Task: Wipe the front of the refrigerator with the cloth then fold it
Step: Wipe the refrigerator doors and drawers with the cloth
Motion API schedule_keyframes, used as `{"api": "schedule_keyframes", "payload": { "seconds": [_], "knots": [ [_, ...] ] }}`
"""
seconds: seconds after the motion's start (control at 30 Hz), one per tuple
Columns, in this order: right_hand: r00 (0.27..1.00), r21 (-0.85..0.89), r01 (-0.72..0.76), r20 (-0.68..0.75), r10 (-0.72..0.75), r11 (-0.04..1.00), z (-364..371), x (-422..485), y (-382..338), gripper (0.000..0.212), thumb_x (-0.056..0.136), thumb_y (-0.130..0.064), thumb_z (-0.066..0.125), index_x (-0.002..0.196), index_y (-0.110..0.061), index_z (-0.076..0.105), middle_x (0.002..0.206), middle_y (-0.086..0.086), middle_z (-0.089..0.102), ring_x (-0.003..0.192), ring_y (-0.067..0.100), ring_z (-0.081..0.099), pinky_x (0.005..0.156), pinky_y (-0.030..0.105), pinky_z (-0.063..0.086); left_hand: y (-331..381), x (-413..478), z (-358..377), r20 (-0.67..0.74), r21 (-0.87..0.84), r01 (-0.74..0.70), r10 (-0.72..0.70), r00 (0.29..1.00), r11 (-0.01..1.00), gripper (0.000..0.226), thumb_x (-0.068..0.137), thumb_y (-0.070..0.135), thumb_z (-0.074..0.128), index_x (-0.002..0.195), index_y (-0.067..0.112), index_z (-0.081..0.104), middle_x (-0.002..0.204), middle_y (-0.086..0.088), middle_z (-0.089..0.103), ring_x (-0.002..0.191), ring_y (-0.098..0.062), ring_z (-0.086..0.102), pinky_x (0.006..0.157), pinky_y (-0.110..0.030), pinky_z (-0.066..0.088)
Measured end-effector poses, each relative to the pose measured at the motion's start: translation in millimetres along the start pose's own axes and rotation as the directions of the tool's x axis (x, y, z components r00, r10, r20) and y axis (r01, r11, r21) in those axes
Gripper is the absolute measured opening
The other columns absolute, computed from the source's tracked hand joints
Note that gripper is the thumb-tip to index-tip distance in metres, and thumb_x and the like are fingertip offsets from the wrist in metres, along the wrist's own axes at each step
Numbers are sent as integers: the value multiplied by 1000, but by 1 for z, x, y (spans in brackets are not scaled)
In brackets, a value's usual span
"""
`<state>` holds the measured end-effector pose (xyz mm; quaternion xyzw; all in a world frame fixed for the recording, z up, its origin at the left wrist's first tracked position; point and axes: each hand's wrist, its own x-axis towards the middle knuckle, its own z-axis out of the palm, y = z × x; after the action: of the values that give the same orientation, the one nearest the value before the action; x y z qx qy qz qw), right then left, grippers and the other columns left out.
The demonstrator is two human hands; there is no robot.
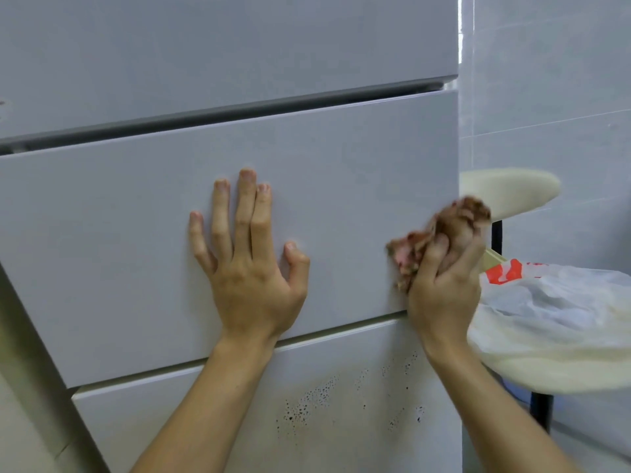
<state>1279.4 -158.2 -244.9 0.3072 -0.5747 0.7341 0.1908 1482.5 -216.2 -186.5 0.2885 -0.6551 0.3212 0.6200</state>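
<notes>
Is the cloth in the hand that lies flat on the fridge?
No, the flat left hand is bare; the right hand grips the cloth.

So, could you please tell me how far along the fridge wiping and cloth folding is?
Midway, at best. The right hand presses the bunched cloth against the middle drawer's right edge, while the left hand lies flat on it. Dark specks remain on the lower panel, and the cloth is not yet folded.

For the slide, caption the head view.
Left hand braced flat on the refrigerator while the right hand wipes its edge with a bunched cloth.
</notes>
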Motion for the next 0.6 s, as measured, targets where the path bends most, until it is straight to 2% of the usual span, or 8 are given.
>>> {"api": "schedule_keyframes", "payload": {
  "seconds": [0.07, 0.13, 0.23, 0.3, 0.4, 0.47, 0.6],
  "knots": [
    [998, -54, -19, 59, 22, 998, -7, -30, 23, 67, 105, -52, 31, 151, -3, 32, 140, 23, 52, 121, 42, 53, 101, 46, 44, 0, -1, 0, -3, 3, -1, 1, 1000, 1000, 67, 90, 23, 59, 153, 5, 46, 166, -13, 37, 156, -37, 28, 127, -61, 14],
    [997, -99, -7, 71, 14, 995, -9, -45, 32, 70, 106, -49, 30, 155, 0, 26, 149, 27, 44, 133, 45, 46, 114, 58, 36, 0, 0, -1, 3, -2, 0, 0, 1000, 1000, 68, 90, 23, 58, 154, 5, 45, 166, -13, 37, 157, -36, 28, 127, -61, 13],
    [988, -124, 145, 79, -136, 982, -5, -40, 16, 69, 108, -36, 32, 165, -6, 7, 171, 19, 13, 159, 36, 15, 129, 55, 14, -2, 0, -4, 32, -25, -5, 6, 999, 1000, 68, 91, 23, 59, 155, 6, 43, 167, -13, 35, 158, -35, 25, 128, -61, 12],
    [966, -143, 258, 73, -249, 956, 3, -23, -6, 67, 108, -32, 32, 166, -13, 6, 173, 19, 5, 160, 39, 3, 130, 56, 7, -5, 0, -8, 57, -40, -22, 24, 998, 999, 68, 91, 22, 58, 156, 7, 43, 168, -13, 33, 158, -34, 24, 128, -60, 11],
    [936, -195, 351, 42, -350, 916, 23, 14, -46, 61, 107, -36, 34, 165, -18, 25, 172, 22, 10, 157, 52, 1, 128, 60, 5, -7, -2, -10, 75, -39, -47, 50, 996, 998, 66, 92, 21, 55, 156, 8, 43, 168, -13, 33, 158, -34, 25, 128, -60, 12],
    [919, -206, 393, 41, -393, 896, 33, 28, -65, 58, 109, -37, 35, 164, -21, 29, 172, 21, 12, 156, 54, 0, 128, 62, 3, -7, -3, -10, 78, -28, -52, 54, 995, 998, 66, 93, 21, 54, 156, 7, 42, 168, -13, 33, 158, -34, 25, 128, -60, 12],
    [879, -178, 476, 65, -472, 861, 34, 13, -56, 56, 112, -36, 30, 163, -14, 30, 171, 22, 15, 157, 53, 1, 128, 62, 4, -8, -3, -9, 74, -20, -61, 63, 995, 998, 66, 93, 21, 55, 156, 6, 43, 168, -13, 33, 158, -33, 26, 128, -60, 13]
  ]
}}
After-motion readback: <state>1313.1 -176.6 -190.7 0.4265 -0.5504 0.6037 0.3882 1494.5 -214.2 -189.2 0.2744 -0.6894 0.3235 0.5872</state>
